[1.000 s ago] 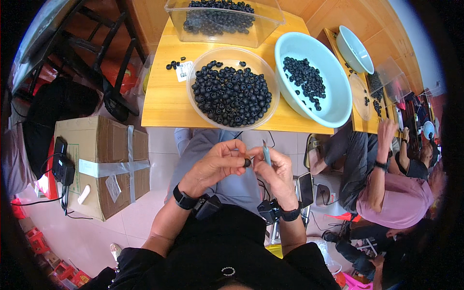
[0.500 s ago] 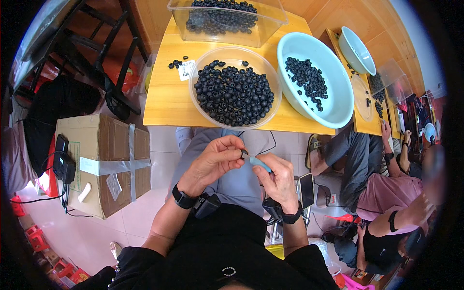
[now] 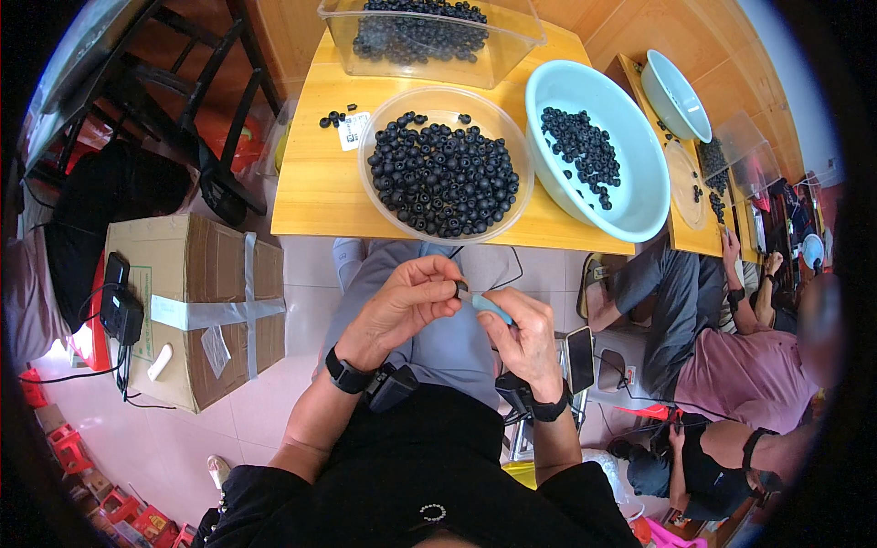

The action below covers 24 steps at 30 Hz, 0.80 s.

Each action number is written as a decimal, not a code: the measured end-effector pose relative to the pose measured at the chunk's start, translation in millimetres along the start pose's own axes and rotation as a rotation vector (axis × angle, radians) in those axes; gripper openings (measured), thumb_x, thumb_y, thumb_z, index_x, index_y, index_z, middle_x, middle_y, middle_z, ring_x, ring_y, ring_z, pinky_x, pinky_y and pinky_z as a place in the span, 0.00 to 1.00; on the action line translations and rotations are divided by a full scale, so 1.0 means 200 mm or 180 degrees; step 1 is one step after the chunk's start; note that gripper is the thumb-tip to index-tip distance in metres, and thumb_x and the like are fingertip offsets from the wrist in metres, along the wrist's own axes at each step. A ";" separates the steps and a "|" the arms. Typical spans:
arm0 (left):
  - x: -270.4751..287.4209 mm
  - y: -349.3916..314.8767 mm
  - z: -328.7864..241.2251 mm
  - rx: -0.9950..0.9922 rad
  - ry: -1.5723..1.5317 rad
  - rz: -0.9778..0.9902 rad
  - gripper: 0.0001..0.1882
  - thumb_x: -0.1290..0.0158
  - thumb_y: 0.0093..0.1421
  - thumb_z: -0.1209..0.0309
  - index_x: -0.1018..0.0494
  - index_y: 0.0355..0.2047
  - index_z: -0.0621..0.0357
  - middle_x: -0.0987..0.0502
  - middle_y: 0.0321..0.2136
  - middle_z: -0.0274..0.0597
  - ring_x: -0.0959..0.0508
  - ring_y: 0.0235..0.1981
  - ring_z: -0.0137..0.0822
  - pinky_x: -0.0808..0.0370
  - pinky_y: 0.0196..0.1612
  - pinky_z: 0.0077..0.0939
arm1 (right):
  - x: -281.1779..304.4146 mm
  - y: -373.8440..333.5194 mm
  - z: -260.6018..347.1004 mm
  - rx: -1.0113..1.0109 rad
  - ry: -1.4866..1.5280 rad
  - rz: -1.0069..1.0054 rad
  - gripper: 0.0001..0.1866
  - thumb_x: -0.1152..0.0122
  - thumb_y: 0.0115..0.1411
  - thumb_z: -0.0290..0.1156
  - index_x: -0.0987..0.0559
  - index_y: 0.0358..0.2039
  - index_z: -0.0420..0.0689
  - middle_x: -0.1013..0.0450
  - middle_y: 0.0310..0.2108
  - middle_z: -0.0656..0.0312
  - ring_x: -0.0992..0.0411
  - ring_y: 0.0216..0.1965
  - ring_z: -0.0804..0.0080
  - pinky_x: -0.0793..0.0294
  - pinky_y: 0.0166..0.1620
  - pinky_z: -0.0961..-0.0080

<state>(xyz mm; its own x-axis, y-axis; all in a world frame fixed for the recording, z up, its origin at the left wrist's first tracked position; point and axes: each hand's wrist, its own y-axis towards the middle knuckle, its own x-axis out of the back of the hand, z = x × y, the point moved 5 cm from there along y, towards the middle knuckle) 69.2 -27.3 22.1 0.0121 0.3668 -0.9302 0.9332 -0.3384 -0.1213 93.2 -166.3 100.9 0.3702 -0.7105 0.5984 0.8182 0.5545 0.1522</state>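
Note:
Between the thumb and fingers of my left hand (image 3: 413, 298) is a small black bead-like piece (image 3: 461, 289). My right hand (image 3: 524, 334) grips a small blade tool with a light blue handle (image 3: 493, 309), its short tip touching or nearly touching the piece. Both hands are over my lap, just off the table's near edge. Beyond them, a shallow round clear tub (image 3: 372, 203) holds a heap of round black pieces with holes (image 3: 445, 178). To its right stands a light blue basin (image 3: 639, 196) with smaller black pieces (image 3: 582, 151) in it.
A clear rectangular bin (image 3: 420, 71) of black pieces stands at the back of the wooden table (image 3: 315, 196). Several loose pieces lie beside a white label (image 3: 353, 133). A taped cardboard box (image 3: 219, 310) is on the floor at left. Other people sit working at right.
My hands, the bead-like piece and the blue-handled tool stay almost in place. At the far right, a co-worker's arm and body have shifted slightly.

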 end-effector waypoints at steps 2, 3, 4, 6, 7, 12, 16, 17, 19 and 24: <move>0.00 0.00 0.00 -0.0002 0.0042 -0.0032 0.07 0.46 0.56 0.76 0.29 0.36 0.60 0.24 0.30 0.38 0.22 0.29 0.27 0.24 0.33 0.15 | -0.01 0.00 -0.01 0.0046 0.0055 -0.0042 0.07 0.40 0.52 0.29 0.24 0.28 0.37 0.27 0.23 0.55 0.28 0.18 0.62 0.32 0.21 0.73; 0.00 -0.01 0.00 0.0018 0.0039 -0.0014 0.07 0.46 0.56 0.76 0.29 0.36 0.60 0.24 0.30 0.38 0.22 0.29 0.27 0.24 0.33 0.15 | -0.01 0.00 -0.02 0.0093 0.0110 -0.0083 0.07 0.40 0.52 0.29 0.24 0.28 0.37 0.27 0.23 0.55 0.28 0.18 0.61 0.32 0.21 0.74; 0.00 -0.01 -0.01 -0.0004 0.0073 -0.0050 0.06 0.46 0.56 0.76 0.29 0.35 0.61 0.23 0.30 0.39 0.22 0.28 0.27 0.24 0.33 0.16 | -0.02 0.00 -0.02 0.0080 0.0094 -0.0102 0.07 0.40 0.52 0.29 0.24 0.28 0.37 0.27 0.23 0.55 0.28 0.18 0.61 0.32 0.21 0.74; 0.00 -0.03 -0.02 -0.0007 0.0105 -0.0072 0.06 0.45 0.55 0.76 0.28 0.34 0.61 0.23 0.30 0.40 0.22 0.28 0.27 0.24 0.33 0.16 | -0.03 0.00 -0.03 0.0093 0.0163 -0.0116 0.08 0.41 0.54 0.31 0.23 0.29 0.38 0.28 0.22 0.54 0.28 0.19 0.61 0.33 0.21 0.72; -0.02 -0.03 -0.02 0.0053 0.0180 0.0040 0.06 0.44 0.54 0.77 0.28 0.33 0.62 0.23 0.30 0.41 0.22 0.28 0.27 0.24 0.33 0.17 | -0.03 0.01 -0.05 0.0082 0.0153 -0.0131 0.08 0.41 0.54 0.31 0.23 0.29 0.38 0.28 0.22 0.54 0.28 0.19 0.61 0.33 0.21 0.72; -0.17 -0.07 0.02 0.0338 0.0410 0.0333 0.07 0.43 0.52 0.78 0.27 0.32 0.64 0.23 0.29 0.41 0.22 0.26 0.28 0.25 0.32 0.18 | 0.04 0.02 -0.19 -0.0460 -0.0354 -0.0461 0.12 0.45 0.58 0.36 0.23 0.30 0.39 0.31 0.17 0.53 0.30 0.19 0.60 0.34 0.23 0.69; -0.06 -0.03 0.01 0.0088 0.0448 -0.0117 0.07 0.44 0.53 0.78 0.28 0.34 0.62 0.23 0.29 0.39 0.22 0.26 0.27 0.25 0.32 0.18 | 0.04 -0.01 -0.13 -0.0305 0.0207 -0.0449 0.10 0.43 0.55 0.31 0.23 0.34 0.40 0.31 0.18 0.56 0.31 0.18 0.67 0.35 0.24 0.74; -0.06 -0.03 0.02 0.0093 0.0452 -0.0112 0.07 0.44 0.53 0.78 0.28 0.34 0.62 0.23 0.29 0.39 0.22 0.26 0.27 0.25 0.32 0.18 | 0.04 -0.01 -0.10 -0.0176 0.0427 -0.0473 0.10 0.41 0.53 0.29 0.23 0.36 0.40 0.31 0.18 0.56 0.32 0.18 0.70 0.35 0.24 0.75; -0.07 -0.02 0.03 0.0265 0.0511 -0.0137 0.09 0.44 0.53 0.79 0.30 0.35 0.60 0.23 0.32 0.38 0.23 0.28 0.26 0.25 0.32 0.17 | 0.03 -0.01 -0.04 -0.0543 0.0627 -0.0263 0.13 0.38 0.48 0.25 0.24 0.37 0.40 0.28 0.21 0.58 0.31 0.20 0.73 0.35 0.24 0.78; -0.08 -0.02 0.03 0.0346 0.0641 -0.0045 0.12 0.44 0.53 0.79 0.33 0.36 0.58 0.24 0.33 0.37 0.23 0.29 0.25 0.26 0.33 0.16 | -0.03 0.02 -0.01 -0.0167 0.0918 0.0001 0.11 0.36 0.44 0.21 0.21 0.32 0.38 0.33 0.20 0.63 0.34 0.22 0.80 0.37 0.26 0.82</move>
<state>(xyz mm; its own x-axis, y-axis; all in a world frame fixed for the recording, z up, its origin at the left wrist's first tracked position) 62.7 -37.6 35.5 0.0808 0.5341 -0.8416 0.8896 -0.4194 -0.1807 94.6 -161.7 96.8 0.4741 -0.8084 0.3489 0.8369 0.5369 0.1065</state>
